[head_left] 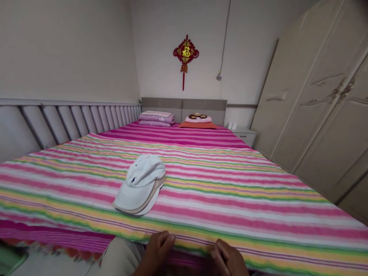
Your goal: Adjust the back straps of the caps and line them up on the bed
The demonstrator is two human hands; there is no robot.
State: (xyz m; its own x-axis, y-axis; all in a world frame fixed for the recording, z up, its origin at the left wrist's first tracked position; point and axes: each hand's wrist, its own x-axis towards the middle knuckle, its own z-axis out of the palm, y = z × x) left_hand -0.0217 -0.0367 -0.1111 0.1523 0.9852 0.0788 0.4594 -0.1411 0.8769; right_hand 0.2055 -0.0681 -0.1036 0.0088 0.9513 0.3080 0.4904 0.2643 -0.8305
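Note:
At the near edge of the bed, my left hand [160, 248] is closed with the thumb up, at the hem of a striped bed sheet [230, 207] in pink, white, yellow and green. To its right, my right hand [229, 257] is curled closed at the same hem. Both appear to grip the cloth, though the fingertips are partly hidden. A little of the magenta cover shows below the hem between them. Beyond my left hand lies a stack of caps [143, 180], a white one with a small dark logo on top and a beige one beneath it.
Folded purple bedding [156, 119] and a pink and orange pile [198, 121] sit by the headboard [161, 103]. A slatted rail [86, 120] runs along the left. On the right stand a nightstand [244, 135] and a wardrobe [313, 99]. A red ornament [186, 53] hangs on the wall.

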